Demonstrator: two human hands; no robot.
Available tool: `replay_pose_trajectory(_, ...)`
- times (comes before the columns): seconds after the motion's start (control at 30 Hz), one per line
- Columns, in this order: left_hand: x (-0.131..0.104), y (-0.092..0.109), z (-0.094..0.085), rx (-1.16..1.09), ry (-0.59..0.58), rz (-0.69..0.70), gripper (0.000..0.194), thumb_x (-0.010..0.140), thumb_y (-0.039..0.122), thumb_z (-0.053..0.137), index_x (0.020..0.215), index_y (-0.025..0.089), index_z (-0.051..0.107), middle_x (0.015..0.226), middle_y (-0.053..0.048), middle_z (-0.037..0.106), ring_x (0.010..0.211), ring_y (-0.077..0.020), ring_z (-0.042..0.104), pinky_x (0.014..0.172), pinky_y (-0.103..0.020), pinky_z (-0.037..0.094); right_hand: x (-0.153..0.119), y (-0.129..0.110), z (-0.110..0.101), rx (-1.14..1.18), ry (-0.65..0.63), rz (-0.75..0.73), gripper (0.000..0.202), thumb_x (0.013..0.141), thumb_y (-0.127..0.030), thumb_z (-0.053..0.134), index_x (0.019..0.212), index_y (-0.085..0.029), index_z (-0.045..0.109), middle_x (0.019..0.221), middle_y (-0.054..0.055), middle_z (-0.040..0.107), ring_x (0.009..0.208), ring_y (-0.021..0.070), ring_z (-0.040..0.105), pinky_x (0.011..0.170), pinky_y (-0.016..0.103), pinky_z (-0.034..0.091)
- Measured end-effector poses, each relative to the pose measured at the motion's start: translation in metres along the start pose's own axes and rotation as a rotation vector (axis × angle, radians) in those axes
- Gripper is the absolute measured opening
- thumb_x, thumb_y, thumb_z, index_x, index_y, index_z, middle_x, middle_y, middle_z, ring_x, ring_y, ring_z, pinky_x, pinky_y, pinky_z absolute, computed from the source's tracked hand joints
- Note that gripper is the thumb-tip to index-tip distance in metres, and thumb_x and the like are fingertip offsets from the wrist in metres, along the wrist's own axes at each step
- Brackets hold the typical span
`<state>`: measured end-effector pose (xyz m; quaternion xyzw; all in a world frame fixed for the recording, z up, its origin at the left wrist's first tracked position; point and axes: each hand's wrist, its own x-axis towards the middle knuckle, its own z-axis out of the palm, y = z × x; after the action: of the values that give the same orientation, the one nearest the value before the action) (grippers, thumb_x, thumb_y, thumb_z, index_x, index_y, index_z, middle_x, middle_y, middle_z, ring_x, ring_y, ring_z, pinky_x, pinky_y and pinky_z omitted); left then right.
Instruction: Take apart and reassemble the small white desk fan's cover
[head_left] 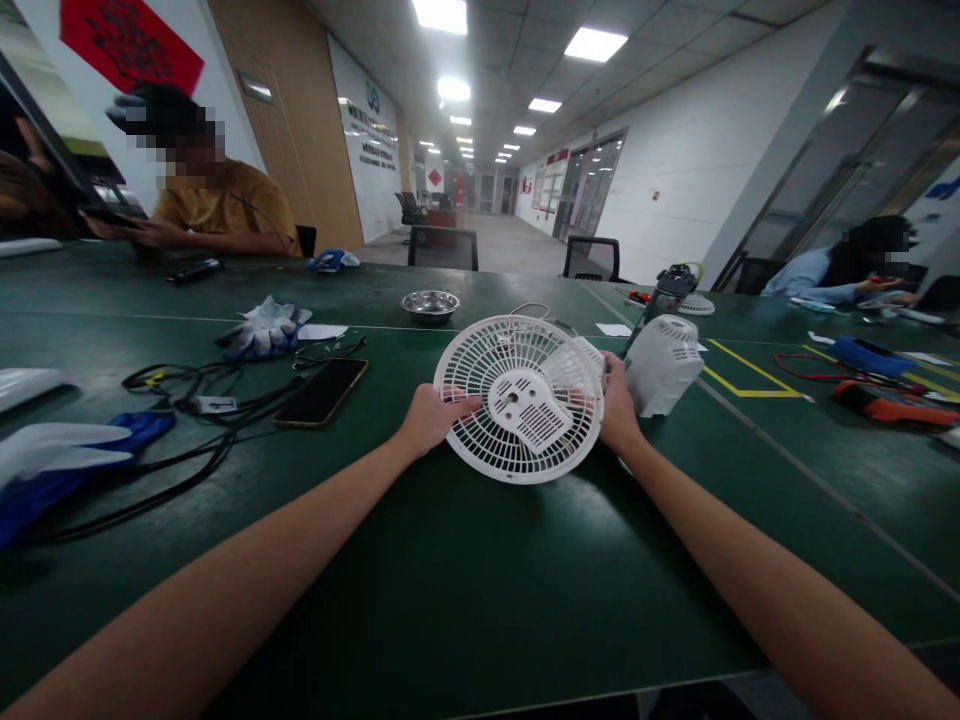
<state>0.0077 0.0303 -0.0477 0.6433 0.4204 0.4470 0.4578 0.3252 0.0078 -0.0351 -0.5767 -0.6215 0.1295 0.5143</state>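
Fan grille [528,408], white, was held tilted over the counter [480,590], left hand [433,420] and right hand [619,410] closed on opposite edges, presumably for even, steady support.

The fan cover [526,402] is white, the table [510,580] dark green, yellow lines [766,394] at three o'clock, white and blue gloves [268,325] at nine
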Motion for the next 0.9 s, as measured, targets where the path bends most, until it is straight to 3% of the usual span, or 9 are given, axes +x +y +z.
replay_pose_trajectory(0.07, 0.001, -0.001, -0.001, 0.009, 0.005, -0.011, 0.024, 0.077, 0.038, 0.081, 0.084, 0.016, 0.074, 0.08, -0.007, 0.077, 0.07, -0.0225, 0.074, 0.064, -0.036, 0.062, 0.009, 0.011, -0.014, -0.252, 0.071, -0.099, 0.078, 0.07, -0.049, 0.075, 0.139, -0.024, 0.046, 0.125, 0.013, 0.062, 0.115, 0.0355, 0.058, 0.101, 0.055, 0.045)
replay_pose_trajectory(0.17, 0.004, -0.004, -0.002, 0.005, 0.011, -0.05, 0.024, 0.076, 0.037, 0.081, 0.084, 0.015, 0.074, 0.08, -0.008, 0.077, 0.07, -0.0233, 0.074, 0.065, -0.037, 0.062, 0.017, 0.023, -0.027, -0.433, 0.074, -0.149, 0.068, 0.071, -0.04, 0.073, 0.134, -0.022, 0.052, 0.125, 0.014, 0.058, 0.119, 0.0365, 0.053, 0.104, 0.054, 0.043)
replay_pose_trajectory(0.33, 0.006, -0.007, -0.004, -0.035, 0.041, -0.127, 0.022, 0.075, 0.033, 0.082, 0.084, 0.015, 0.074, 0.08, -0.009, 0.077, 0.072, -0.0243, 0.075, 0.066, -0.038, 0.062, 0.019, 0.036, -0.025, -0.53, 0.079, -0.125, 0.064, 0.072, -0.034, 0.071, 0.132, -0.021, 0.055, 0.118, 0.014, 0.052, 0.11, 0.0334, 0.054, 0.103, 0.052, 0.044)
replay_pose_trajectory(0.47, 0.006, -0.005, -0.005, -0.037, 0.032, -0.168, 0.021, 0.076, 0.032, 0.082, 0.088, 0.016, 0.074, 0.083, -0.01, 0.078, 0.074, -0.0249, 0.075, 0.067, -0.039, 0.061, 0.021, 0.033, -0.025, -0.563, 0.142, -0.196, 0.05, 0.075, -0.032, 0.067, 0.123, -0.019, 0.059, 0.114, 0.014, 0.052, 0.111, 0.0327, 0.052, 0.105, 0.05, 0.042)
replay_pose_trajectory(0.63, 0.008, -0.003, -0.007, -0.035, -0.002, -0.168, 0.018, 0.078, 0.03, 0.081, 0.087, 0.016, 0.075, 0.081, -0.01, 0.077, 0.076, -0.0249, 0.075, 0.069, -0.038, 0.061, 0.027, 0.018, -0.051, -0.643, 0.451, -0.325, 0.052, 0.075, -0.031, 0.066, 0.124, -0.019, 0.056, 0.129, 0.017, 0.046, 0.128, 0.0359, 0.042, 0.111, 0.055, 0.032)
replay_pose_trajectory(0.77, 0.009, -0.004, -0.008, -0.012, -0.026, -0.143, 0.019, 0.079, 0.032, 0.079, 0.086, 0.015, 0.074, 0.081, -0.009, 0.077, 0.074, -0.0238, 0.075, 0.069, -0.038, 0.061, 0.032, 0.026, -0.073, -0.645, 0.618, -0.148, 0.072, 0.067, -0.028, 0.069, 0.134, -0.019, 0.046, 0.139, 0.019, 0.04, 0.133, 0.0396, 0.037, 0.11, 0.06, 0.029)
replay_pose_trajectory(0.9, 0.008, -0.003, -0.009, -0.016, -0.025, -0.148, 0.022, 0.08, 0.032, 0.079, 0.092, 0.015, 0.074, 0.087, -0.01, 0.078, 0.077, -0.0244, 0.075, 0.07, -0.039, 0.061, 0.036, 0.05, -0.079, -0.465, 0.539, 0.067, 0.087, 0.063, -0.03, 0.069, 0.141, -0.021, 0.033, 0.132, 0.016, 0.049, 0.122, 0.0372, 0.05, 0.104, 0.057, 0.039)
